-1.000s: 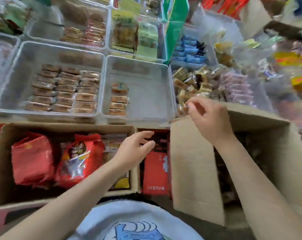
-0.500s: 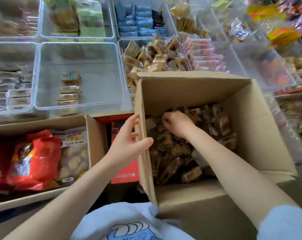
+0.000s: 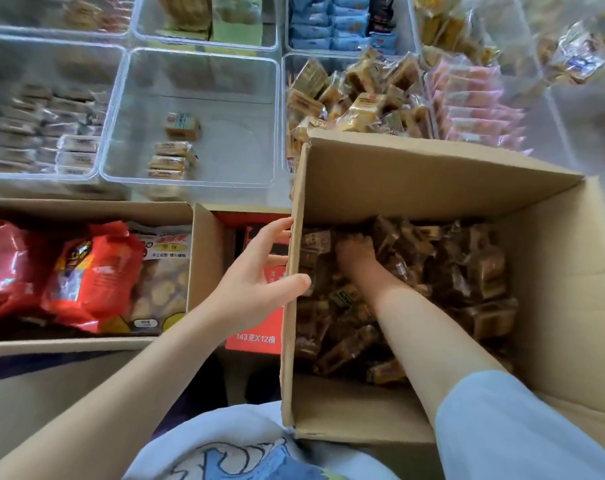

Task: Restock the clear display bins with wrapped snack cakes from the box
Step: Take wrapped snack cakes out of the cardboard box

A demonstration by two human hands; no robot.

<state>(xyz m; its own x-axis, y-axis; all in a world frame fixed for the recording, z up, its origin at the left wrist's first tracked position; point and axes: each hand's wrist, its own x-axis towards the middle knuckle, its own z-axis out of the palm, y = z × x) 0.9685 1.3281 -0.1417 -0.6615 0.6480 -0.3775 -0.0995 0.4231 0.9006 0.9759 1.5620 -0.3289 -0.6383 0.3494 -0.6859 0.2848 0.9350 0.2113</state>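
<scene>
Two hands: left hand (image 3: 249,289) grips corrugated cardboard box (image 3: 432,181) wall.

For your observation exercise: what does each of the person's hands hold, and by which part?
The left hand grips the cardboard box by its left wall's top edge. The right hand is buried among the snack cakes; its fingers are hidden, so cannot tell.

Person wears pale blue short-sleeved cotton T-shirt (image 3: 225,448). Chest print: darker blue cartoon graphic (image 3: 231,460) with white curled, wave-like shapes outlined in dark line; small yellow-green patch at print's lower right edge. Right sleeve (image 3: 509,431) loose, plain, hem ending above elbow. Both forearms bare. Left hand (image 3: 256,289) and right hand (image 3: 354,252) bare: no gloves.
</scene>
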